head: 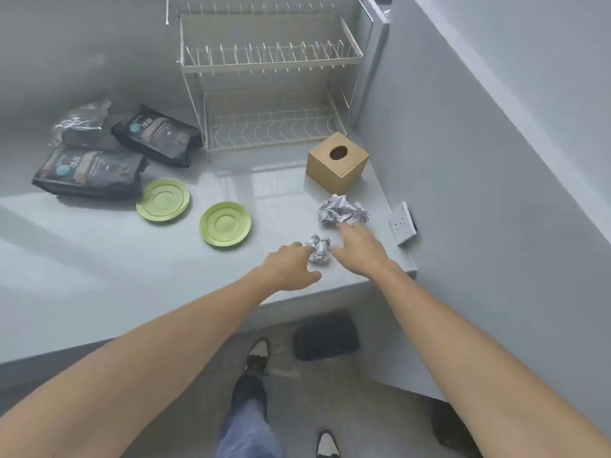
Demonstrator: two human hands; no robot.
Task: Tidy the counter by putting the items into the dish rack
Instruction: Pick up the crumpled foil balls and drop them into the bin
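Note:
A white two-tier wire dish rack (269, 94) stands at the back of the grey counter, both tiers bare. Two green saucers (163, 200) (225, 224) lie in the middle of the counter. A small crumpled foil ball (319, 249) sits near the front edge, and my left hand (291, 265) touches its left side with fingers apart. My right hand (360, 247) hovers open just right of it, fingertips reaching a larger crumpled foil wad (342, 210). Neither hand holds anything.
A wooden tissue box (337, 161) stands right of the rack's foot. Two black coffee bags (157, 136) (89, 173) and a clear-wrapped dark packet (82, 125) lie at the left. A wall socket (402, 223) sits on the right wall. The counter's front edge runs under my forearms.

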